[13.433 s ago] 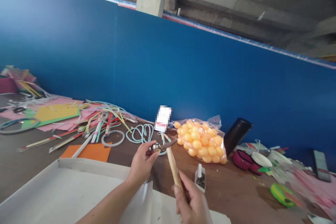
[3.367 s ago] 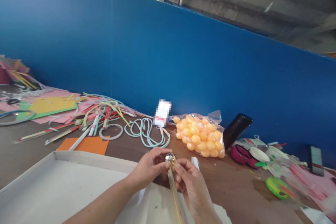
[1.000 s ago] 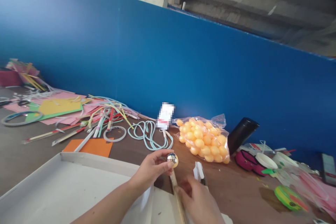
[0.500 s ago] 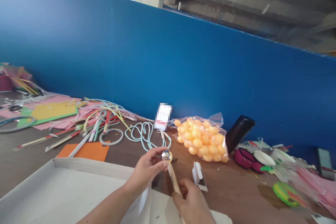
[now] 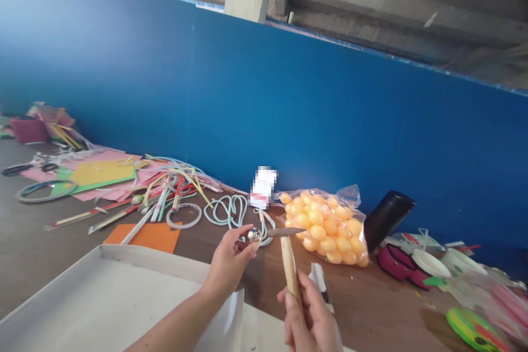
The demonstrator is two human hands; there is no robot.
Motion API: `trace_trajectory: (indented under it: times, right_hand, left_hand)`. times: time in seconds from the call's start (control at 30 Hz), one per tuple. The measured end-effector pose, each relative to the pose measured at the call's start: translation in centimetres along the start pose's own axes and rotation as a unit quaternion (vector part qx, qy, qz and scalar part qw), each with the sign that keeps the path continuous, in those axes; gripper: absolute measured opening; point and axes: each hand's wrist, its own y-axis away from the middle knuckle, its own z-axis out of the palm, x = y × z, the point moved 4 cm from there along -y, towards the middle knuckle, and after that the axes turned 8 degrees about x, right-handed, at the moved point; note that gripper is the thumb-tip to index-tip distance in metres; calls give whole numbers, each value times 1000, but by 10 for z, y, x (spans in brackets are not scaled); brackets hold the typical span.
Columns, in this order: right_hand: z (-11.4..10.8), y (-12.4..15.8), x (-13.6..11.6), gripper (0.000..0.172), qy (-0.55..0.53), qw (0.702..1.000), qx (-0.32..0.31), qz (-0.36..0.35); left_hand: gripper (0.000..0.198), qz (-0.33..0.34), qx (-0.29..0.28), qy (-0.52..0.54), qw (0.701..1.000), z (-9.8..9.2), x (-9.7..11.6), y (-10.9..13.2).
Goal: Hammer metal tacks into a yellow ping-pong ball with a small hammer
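My left hand [image 5: 233,250] pinches a shiny silver ball [image 5: 253,236] between thumb and fingers. In my right hand [image 5: 307,313] is the pale wooden handle of a small hammer [image 5: 290,269], held upright. Its dark metal head lies crosswise at the top and tapers to a point on the right. The head's left end is close to the ball; whether they touch I cannot tell. Below my left forearm lies a white shallow box or lid [image 5: 124,291]. A small white packet [image 5: 318,280] sits partly hidden behind my right hand.
Behind the hands lie a clear bag of orange balls [image 5: 325,228], a looped light-blue cord [image 5: 226,212] and a black cylinder [image 5: 388,220]. Coloured paper [image 5: 103,173] and strips cover the left. Bowls [image 5: 431,264] and a green tape measure-like disc [image 5: 470,327] stand right. A blue partition [image 5: 264,99] rises behind.
My right hand has turned and shifted right with the hammer, bringing its head into sight. The ball has come away from the handle's top, leftward in my left hand. The view has shifted slightly.
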Motion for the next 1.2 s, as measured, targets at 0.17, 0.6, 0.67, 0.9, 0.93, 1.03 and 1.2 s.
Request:
trace_trajectory:
  times: [0.17, 0.6, 0.67, 0.9, 0.93, 1.03, 1.2]
  right_hand:
    - [3, 2, -1, 51, 35, 999, -4, -21]
    - [-2, 0, -9, 53, 89, 989, 11, -114]
    - [-3, 0, -10, 53, 96, 988, 10, -120]
    - [-2, 3, -12, 48, 115, 980, 9, -164]
    - [-1, 3, -12, 47, 118, 979, 5, -169]
    - [-1, 2, -13, 46, 121, 978, -4, -168]
    - [-2, 1, -10, 47, 126, 978, 3, -169]
  left_hand:
    - [49, -6, -1, 27, 1000, 1, -3, 0]
    - [48, 1, 2, 22, 1000, 1, -7, -2]
    - [48, -2, 4, 20, 1000, 1, -6, -1]
    - [49, -6, 11, 25, 1000, 1, -4, 0]
    - [49, -7, 12, 23, 1000, 1, -4, -1]
    - [49, -5, 9, 5, 1000, 1, -5, -1]
    - [48, 14, -9, 6, 1000, 1, -7, -1]
